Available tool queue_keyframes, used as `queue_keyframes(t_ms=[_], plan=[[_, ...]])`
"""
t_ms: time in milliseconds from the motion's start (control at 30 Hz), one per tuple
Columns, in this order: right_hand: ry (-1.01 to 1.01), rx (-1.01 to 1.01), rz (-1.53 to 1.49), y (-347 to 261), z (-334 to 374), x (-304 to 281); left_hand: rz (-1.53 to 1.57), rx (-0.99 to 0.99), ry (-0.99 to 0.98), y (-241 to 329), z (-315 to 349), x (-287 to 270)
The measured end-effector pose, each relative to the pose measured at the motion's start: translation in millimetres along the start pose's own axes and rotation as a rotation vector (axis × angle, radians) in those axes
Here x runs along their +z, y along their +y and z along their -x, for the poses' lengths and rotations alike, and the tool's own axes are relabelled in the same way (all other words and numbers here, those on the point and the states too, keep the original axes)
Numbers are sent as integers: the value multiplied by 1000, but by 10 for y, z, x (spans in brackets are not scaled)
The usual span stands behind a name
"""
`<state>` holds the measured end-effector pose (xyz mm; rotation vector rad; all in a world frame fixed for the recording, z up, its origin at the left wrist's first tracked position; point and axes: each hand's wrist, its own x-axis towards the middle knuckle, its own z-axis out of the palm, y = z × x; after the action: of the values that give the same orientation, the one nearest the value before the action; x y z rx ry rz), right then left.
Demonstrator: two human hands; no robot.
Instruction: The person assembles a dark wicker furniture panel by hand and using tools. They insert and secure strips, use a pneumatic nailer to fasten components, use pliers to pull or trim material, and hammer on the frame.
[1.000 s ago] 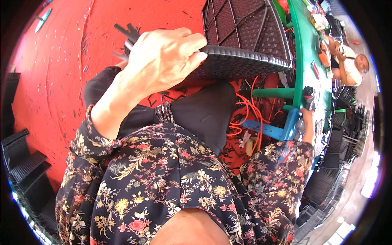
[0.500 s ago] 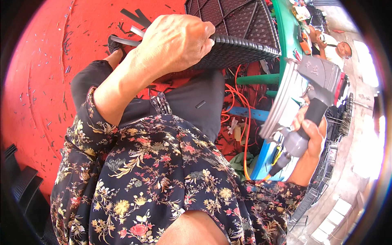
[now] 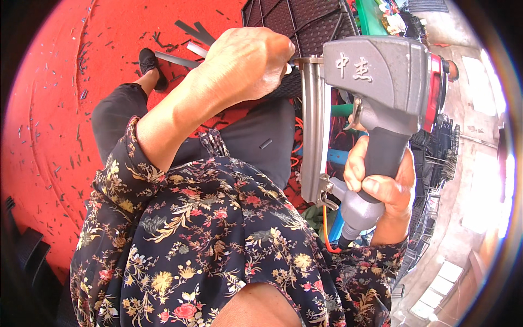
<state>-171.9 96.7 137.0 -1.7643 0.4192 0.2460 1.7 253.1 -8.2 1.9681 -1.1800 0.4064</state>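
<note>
Closed into a fist, my left hand [image 3: 245,62] grips at the edge of a black woven wicker panel [image 3: 327,22]. Flat grey plastic strips [image 3: 193,34] stick out behind that wrist; the fingers hide where they run. My right hand [image 3: 389,191] is wrapped round the black handle of a grey pneumatic stapler [image 3: 376,71]. The stapler's long metal magazine [image 3: 313,136] stands roughly upright, its top end beside my left fingertips and the panel's edge. Whether the nose touches the panel, I cannot tell.
An orange air hose [image 3: 327,234] hangs below the stapler. Behind it show a blue bar [image 3: 338,157] and a green table [image 3: 371,17]. Dark scraps litter the red floor covering [image 3: 49,109]. A short dark piece [image 3: 266,144] lies on my lap. Black wire racks [image 3: 436,158] stand at right.
My right hand has brought the stapler left and closer to the panel's edge, turning it more upright. My left hand has shifted slightly right and down, still closed. The stapler now largely covers the co-worker.
</note>
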Motion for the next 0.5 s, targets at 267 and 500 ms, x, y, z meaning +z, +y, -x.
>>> queue_keyframes(t_ms=[267, 500], plan=[[23, 64, -39, 8, 47, -64, -48, -33, -90, 171, -60, 11], [29, 70, -48, 0, 88, -78, -15, -32, -72, 217, -55, 33]])
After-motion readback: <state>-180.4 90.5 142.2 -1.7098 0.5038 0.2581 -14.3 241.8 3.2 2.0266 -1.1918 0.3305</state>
